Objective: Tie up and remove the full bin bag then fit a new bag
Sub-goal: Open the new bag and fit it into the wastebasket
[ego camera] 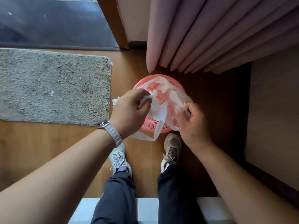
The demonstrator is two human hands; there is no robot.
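A small pink perforated bin [150,123] stands on the wooden floor just in front of my feet. Above its mouth hangs a thin white plastic bag with red print [163,101]. My left hand [129,110] pinches the bag's left edge between thumb and fingers. On the right, the fingers of my right hand [192,120] are curled round the bag's other edge. One white handle loop of the bag [145,136] droops below my left wrist. The inside of the bin is hidden by the bag.
A grey shaggy mat [53,88] lies on the floor to the left. Pink curtains [210,34] hang right behind the bin. A wooden door frame [113,21] and dark threshold are at the back left. My shoes [171,147] stand close to the bin.
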